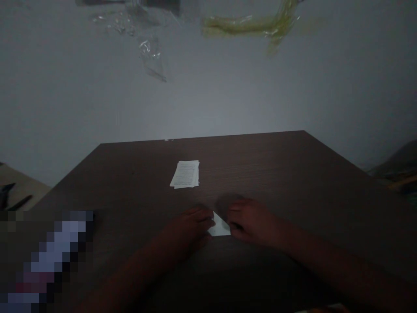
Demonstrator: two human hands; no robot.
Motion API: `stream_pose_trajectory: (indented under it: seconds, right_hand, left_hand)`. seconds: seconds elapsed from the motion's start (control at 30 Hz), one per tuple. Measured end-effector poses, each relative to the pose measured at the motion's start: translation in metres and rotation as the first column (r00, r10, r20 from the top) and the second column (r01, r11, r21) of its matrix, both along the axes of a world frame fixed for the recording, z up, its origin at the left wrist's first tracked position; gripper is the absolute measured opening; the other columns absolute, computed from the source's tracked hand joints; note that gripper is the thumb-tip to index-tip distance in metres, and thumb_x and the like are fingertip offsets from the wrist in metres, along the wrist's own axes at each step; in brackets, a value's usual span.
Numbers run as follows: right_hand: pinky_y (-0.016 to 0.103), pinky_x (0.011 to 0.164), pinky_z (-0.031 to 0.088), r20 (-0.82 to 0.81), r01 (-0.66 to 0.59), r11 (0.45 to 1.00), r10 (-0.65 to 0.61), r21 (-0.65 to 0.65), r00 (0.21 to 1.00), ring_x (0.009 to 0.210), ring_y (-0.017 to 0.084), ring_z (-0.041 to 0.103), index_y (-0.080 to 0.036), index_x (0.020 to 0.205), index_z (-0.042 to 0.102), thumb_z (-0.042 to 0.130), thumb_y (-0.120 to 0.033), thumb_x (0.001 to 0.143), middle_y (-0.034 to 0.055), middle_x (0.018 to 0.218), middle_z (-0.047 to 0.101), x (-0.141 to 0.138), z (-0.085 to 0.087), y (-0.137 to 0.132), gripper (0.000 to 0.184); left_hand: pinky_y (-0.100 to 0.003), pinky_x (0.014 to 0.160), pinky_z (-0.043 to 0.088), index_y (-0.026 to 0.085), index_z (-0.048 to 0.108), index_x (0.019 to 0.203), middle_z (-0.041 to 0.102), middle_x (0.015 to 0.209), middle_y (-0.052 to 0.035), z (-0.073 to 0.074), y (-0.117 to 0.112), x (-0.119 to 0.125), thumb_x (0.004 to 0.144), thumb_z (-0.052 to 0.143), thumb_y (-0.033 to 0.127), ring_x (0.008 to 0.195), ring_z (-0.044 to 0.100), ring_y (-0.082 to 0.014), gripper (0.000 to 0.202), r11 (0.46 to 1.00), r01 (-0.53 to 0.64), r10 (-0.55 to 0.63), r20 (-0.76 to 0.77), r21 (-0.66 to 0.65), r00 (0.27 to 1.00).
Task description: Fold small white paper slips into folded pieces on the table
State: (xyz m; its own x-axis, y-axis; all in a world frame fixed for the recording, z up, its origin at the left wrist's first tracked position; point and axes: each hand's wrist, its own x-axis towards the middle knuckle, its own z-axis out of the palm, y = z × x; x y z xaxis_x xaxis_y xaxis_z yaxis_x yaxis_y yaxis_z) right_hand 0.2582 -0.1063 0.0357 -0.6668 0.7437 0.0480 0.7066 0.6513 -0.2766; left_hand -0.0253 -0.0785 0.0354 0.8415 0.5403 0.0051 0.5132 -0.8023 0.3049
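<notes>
A small white folded paper [220, 227] lies on the dark wooden table [293, 182] near its front middle. My left hand [192, 226] presses on the paper's left side with its fingers. Against the paper's right side rests my right hand [250, 221], fingers curled down onto it. Both hands cover much of the paper, and only a pointed white corner shows between them. The scene is dim.
A stack of printed paper sheets [185, 174] lies farther back on the table. A blurred-out object [48, 256] sits at the left front. Clear and yellowish plastic wrap [247, 24] hangs on the white wall behind. Dark tools [13, 198] lie on a surface at the far left.
</notes>
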Motion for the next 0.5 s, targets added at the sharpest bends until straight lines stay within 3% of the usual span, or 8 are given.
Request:
stream_pose_trajectory:
  seconds: [0.27, 0.5]
  right_hand:
    - [0.04, 0.091, 0.056, -0.008, -0.026, 0.999, 0.027, 0.036, 1.0, 0.095, 0.026, 0.071, -0.021, 0.099, 0.078, 0.077, -0.017, 0.105, 0.0071, 0.096, 0.079, 0.0, -0.01, 0.001, 0.008]
    - [0.042, 0.097, 0.056, -0.125, -0.034, 0.999, 0.036, 0.019, 0.992, 0.095, 0.025, 0.067, -0.021, 0.1, 0.076, 0.071, -0.016, 0.104, 0.0062, 0.098, 0.076, -0.002, -0.011, -0.004, 0.008]
  left_hand:
    - [-0.033, 0.121, 0.06, 0.022, 0.087, 0.133, 0.085, 0.147, -0.0053, -0.011, 0.006, -0.004, 0.108, 0.07, 0.004, 0.136, 0.08, -0.0258, 0.036, 1.0, 0.016, -0.015, 0.064, -0.01, 0.998]
    - [-0.031, 0.116, 0.061, 0.022, 0.085, 0.12, 0.086, 0.141, -0.0053, -0.001, 0.0, 0.001, 0.107, 0.068, 0.0, 0.131, 0.079, -0.0244, 0.031, 1.0, 0.01, -0.01, 0.029, 0.001, 1.0]
